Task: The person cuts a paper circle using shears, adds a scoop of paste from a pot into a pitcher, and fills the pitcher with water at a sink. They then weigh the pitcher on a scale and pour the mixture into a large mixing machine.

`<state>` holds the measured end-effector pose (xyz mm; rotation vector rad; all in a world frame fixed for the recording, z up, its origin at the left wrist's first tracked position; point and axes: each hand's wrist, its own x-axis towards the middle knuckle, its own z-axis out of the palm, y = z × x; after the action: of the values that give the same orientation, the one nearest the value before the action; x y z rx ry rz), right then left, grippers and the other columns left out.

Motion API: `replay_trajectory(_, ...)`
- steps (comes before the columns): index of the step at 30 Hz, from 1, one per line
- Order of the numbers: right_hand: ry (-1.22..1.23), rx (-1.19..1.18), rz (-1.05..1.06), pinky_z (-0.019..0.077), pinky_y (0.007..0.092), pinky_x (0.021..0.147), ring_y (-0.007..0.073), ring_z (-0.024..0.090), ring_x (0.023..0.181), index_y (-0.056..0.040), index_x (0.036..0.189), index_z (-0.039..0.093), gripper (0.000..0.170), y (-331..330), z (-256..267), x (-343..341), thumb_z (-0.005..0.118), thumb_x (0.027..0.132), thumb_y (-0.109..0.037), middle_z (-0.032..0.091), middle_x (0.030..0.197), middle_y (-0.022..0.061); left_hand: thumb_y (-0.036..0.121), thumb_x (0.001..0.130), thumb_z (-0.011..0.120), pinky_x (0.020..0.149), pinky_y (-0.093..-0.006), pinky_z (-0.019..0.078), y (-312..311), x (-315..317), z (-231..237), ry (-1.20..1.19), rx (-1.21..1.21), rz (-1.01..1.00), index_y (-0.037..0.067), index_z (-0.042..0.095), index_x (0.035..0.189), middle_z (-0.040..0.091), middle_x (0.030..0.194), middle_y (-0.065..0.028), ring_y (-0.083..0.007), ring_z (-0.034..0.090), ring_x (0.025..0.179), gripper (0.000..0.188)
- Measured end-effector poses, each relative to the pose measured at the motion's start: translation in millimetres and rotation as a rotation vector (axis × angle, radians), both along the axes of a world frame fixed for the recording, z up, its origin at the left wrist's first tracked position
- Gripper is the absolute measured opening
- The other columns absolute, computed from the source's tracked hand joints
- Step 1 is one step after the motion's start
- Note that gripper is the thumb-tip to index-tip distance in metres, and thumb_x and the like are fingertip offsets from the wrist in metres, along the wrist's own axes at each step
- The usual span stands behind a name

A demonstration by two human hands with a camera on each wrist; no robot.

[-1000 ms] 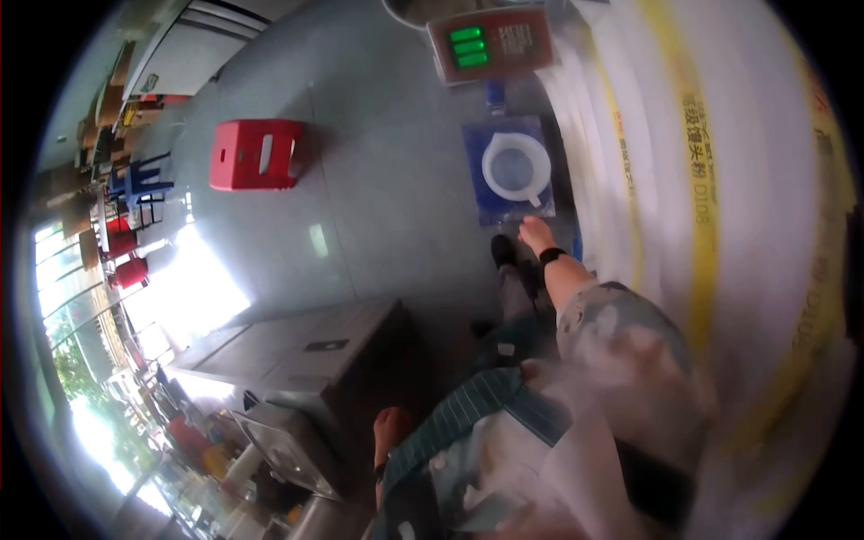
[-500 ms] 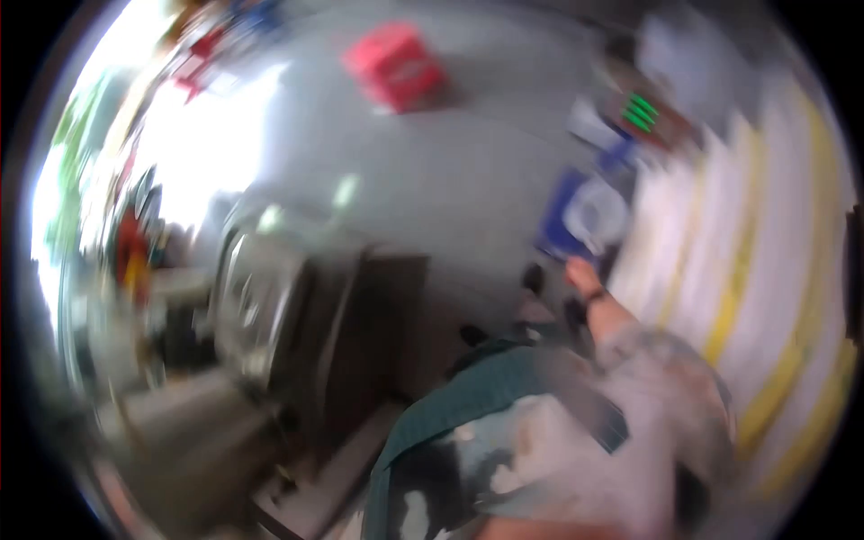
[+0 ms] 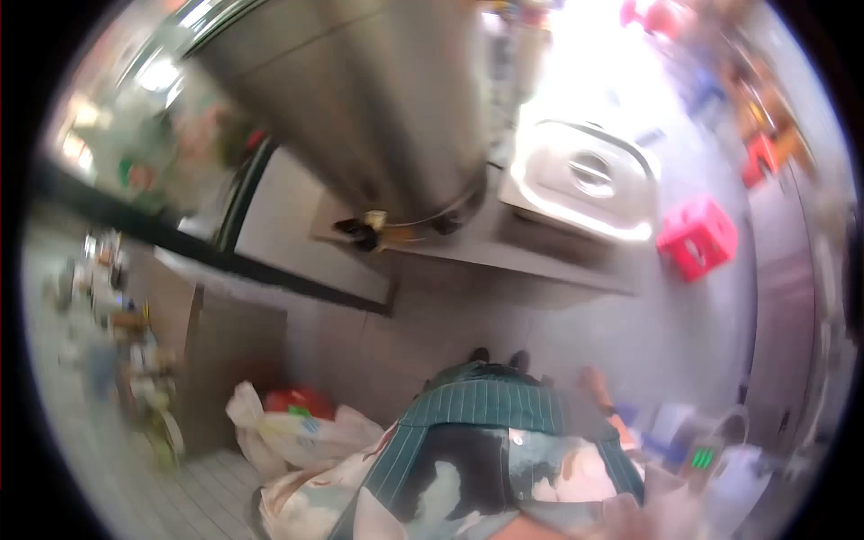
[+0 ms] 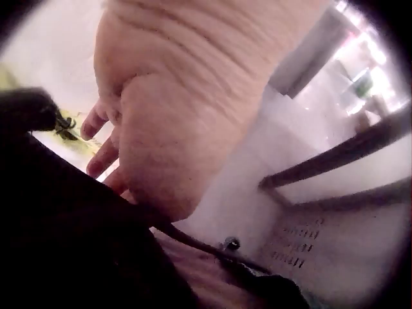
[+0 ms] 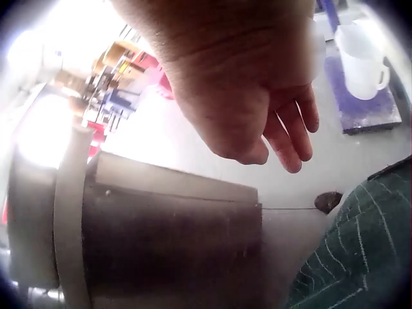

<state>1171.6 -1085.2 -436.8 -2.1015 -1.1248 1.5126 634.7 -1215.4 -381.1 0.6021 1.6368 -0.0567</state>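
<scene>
My right hand (image 5: 251, 96) hangs with loosely bent fingers and nothing in them; in the head view it is a blur beside the apron. Behind it in the right wrist view, a white plastic jug (image 5: 362, 74) with a side handle stands on the blue platform (image 5: 370, 119) of a floor scale. The scale's green-lit display (image 3: 702, 457) shows at lower right in the head view. My left hand (image 4: 174, 129) appears only in its wrist view, palm side near the camera, its fingers relaxed and partly hidden, with no object in them.
A large steel pot (image 3: 387, 99) with a tap and a lidded steel pan (image 3: 585, 175) stand on a bench ahead. On the floor to the right is a red stool (image 3: 697, 238). A white plastic bag (image 3: 297, 432) lies at lower left. A green frame (image 3: 198, 243) borders the bench.
The head view has swung left, from the scale, jug and stacked white sacks to the bench with pot and pan. The scale now sits at lower right. The right hand stays empty.
</scene>
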Motion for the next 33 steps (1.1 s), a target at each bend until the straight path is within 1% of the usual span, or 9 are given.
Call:
replay_trajectory(3,0.212,0.026,-0.042,0.0423,0.0276,0.047,0.0177,0.063,0.064,0.003,0.115,0.051,0.04,42,-41,10,0.044,0.081,-0.016,0.065,0.076,0.0106,0.03,0.083,0.055,0.064,-0.0327,0.0469,-58,25,6,-0.001,-0.014,0.22,0.005,0.061,0.093,0.061,0.08,-0.0043,-0.017,0.058,0.073,0.027)
replay_trajectory(8,0.277,-0.107,0.438,0.0456,0.0342,0.05,0.0209,0.062,0.064,-0.0025,0.088,0.059,0.027,118,-107,12,0.055,0.08,-0.027,0.06,0.069,0.0071,0.031,0.083,0.055,0.064,-0.033,0.0467,-146,96,25,0.059,-0.032,0.566,0.006,0.061,0.093,0.061,0.081,-0.004,-0.0167,0.058,0.074,0.028)
replay_trajectory(10,-0.488,0.549,1.444,0.0486,0.0391,0.058,0.0276,0.061,0.069,-0.0038,0.075,0.058,0.027,136,-166,16,0.062,0.073,-0.031,0.058,0.07,0.0102,0.031,0.083,0.055,0.064,-0.0331,0.0466,-165,117,35,0.076,-0.045,0.653,0.006,0.062,0.093,0.061,0.082,-0.0038,-0.0166,0.058,0.075,0.028)
replay_trajectory(17,-0.26,0.437,1.566,0.0487,0.0379,0.061,0.027,0.062,0.072,-0.0025,0.084,0.059,0.028,190,-149,-102,0.06,0.075,-0.029,0.06,0.076,0.0111,0.033,0.082,0.056,0.065,-0.0334,0.0463,-205,175,32,0.006,-0.103,0.889,0.007,0.062,0.093,0.061,0.083,-0.0033,-0.0163,0.058,0.076,0.029)
replay_trajectory(22,-0.024,0.553,1.708,0.0488,0.0369,0.064,0.0264,0.062,0.074,-0.0015,0.091,0.059,0.03,203,-115,-229,0.057,0.077,-0.028,0.062,0.08,0.0119,0.035,0.082,0.056,0.066,-0.0337,0.0461,-208,148,8,-0.114,-0.08,0.986,0.008,0.063,0.093,0.061,0.084,-0.0029,-0.016,0.058,0.078,0.03)
replay_trajectory(24,0.134,0.3,1.575,0.0488,0.0365,0.065,0.0262,0.062,0.075,-0.0011,0.094,0.06,0.031,199,-88,-291,0.057,0.078,-0.028,0.063,0.082,0.0122,0.035,0.082,0.056,0.066,-0.0338,0.046,-210,116,-5,-0.151,-0.038,1.023,0.008,0.063,0.094,0.061,0.085,-0.0027,-0.0159,0.058,0.078,0.03)
replay_trajectory(25,0.228,-0.275,1.101,0.0484,0.0343,0.064,0.0225,0.062,0.075,0.0,0.102,0.059,0.034,201,-73,-320,0.053,0.081,-0.026,0.064,0.085,0.0108,0.035,0.082,0.056,0.066,-0.0338,0.0459,-210,95,-11,-0.166,-0.01,1.043,0.008,0.063,0.094,0.062,0.085,-0.0026,-0.0159,0.058,0.078,0.03)
replay_trajectory(29,0.082,-0.182,1.502,0.0472,0.0306,0.061,0.0179,0.062,0.075,0.0012,0.116,0.052,0.041,197,-46,-451,0.047,0.082,-0.022,0.064,0.088,0.0104,0.036,0.081,0.056,0.067,-0.0341,0.0458,-213,-30,-14,-0.134,0.186,1.146,0.009,0.064,0.094,0.062,0.086,-0.0023,-0.0157,0.058,0.079,0.031)
replay_trajectory(33,0.273,-0.042,1.421,0.0481,0.0296,0.062,0.0169,0.061,0.072,0.0017,0.117,0.052,0.04,142,55,-600,0.048,0.082,-0.017,0.064,0.086,0.011,0.04,0.079,0.059,0.065,-0.0281,0.0405,-190,-194,14,0.168,0.604,1.28,0.012,0.063,0.09,0.058,0.079,0.0018,-0.0102,0.051,0.073,0.031)
